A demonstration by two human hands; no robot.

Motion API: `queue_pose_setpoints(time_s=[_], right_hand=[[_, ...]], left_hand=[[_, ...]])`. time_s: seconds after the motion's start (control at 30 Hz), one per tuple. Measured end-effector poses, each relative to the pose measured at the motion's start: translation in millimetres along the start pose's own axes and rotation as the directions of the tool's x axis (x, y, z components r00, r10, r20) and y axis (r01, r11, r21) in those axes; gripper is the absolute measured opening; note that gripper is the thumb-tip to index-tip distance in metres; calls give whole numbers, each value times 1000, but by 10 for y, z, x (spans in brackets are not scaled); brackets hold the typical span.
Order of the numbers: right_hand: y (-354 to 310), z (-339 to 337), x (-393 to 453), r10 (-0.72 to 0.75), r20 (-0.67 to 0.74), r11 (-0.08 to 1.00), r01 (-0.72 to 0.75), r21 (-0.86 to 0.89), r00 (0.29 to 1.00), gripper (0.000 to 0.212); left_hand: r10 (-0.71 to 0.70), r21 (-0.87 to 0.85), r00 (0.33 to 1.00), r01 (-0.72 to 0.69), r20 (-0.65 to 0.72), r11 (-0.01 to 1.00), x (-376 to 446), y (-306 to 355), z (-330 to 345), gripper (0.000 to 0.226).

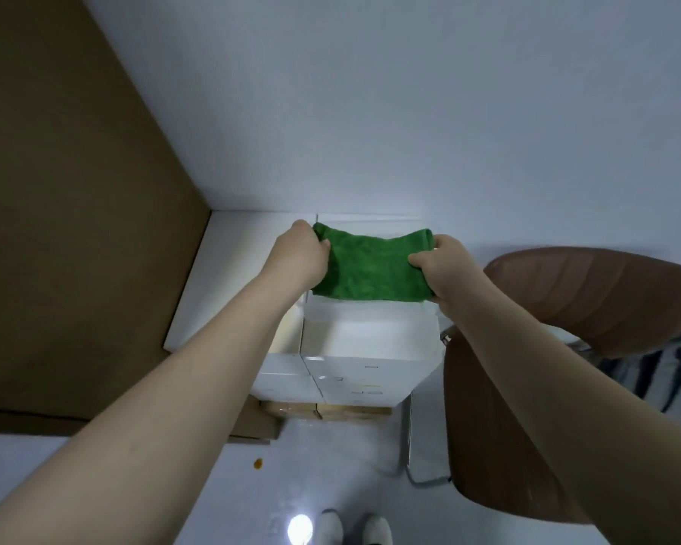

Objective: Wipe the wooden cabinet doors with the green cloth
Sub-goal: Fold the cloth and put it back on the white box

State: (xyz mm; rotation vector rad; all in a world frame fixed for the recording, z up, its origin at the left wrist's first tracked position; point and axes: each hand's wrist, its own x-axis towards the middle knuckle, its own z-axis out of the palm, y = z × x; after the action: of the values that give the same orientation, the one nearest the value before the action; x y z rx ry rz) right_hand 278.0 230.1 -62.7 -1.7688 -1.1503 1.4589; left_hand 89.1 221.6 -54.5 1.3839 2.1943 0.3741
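White boxes [364,371] are stacked at centre on cardboard cartons [323,410]; a brown chair [590,300] is seen at three o'clock; white shoes [356,529] at six o'clock on the pale floor [323,466].

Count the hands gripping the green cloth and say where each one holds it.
2. The left hand grips the green cloth at its left edge; the right hand grips its right edge. The cloth is stretched between them above the white boxes.
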Motion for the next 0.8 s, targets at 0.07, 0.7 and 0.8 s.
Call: queue_pose_setpoints(time_s=[0.07,0.7,0.8], right_hand=[[67,57,113,4,-27,998,-6,-59,1000,15],[296,242,653,-128,9,606,85,-791,992,44],[312,280,608,-138,-2,559,76,-826,990,47]], left_hand=[[-6,68,1000,5,14,998,80,-16,107,35],[-181,319,978,141,99,937,517,-30,704,62],[-157,370,977,92,148,924,477,-26,685,67]])
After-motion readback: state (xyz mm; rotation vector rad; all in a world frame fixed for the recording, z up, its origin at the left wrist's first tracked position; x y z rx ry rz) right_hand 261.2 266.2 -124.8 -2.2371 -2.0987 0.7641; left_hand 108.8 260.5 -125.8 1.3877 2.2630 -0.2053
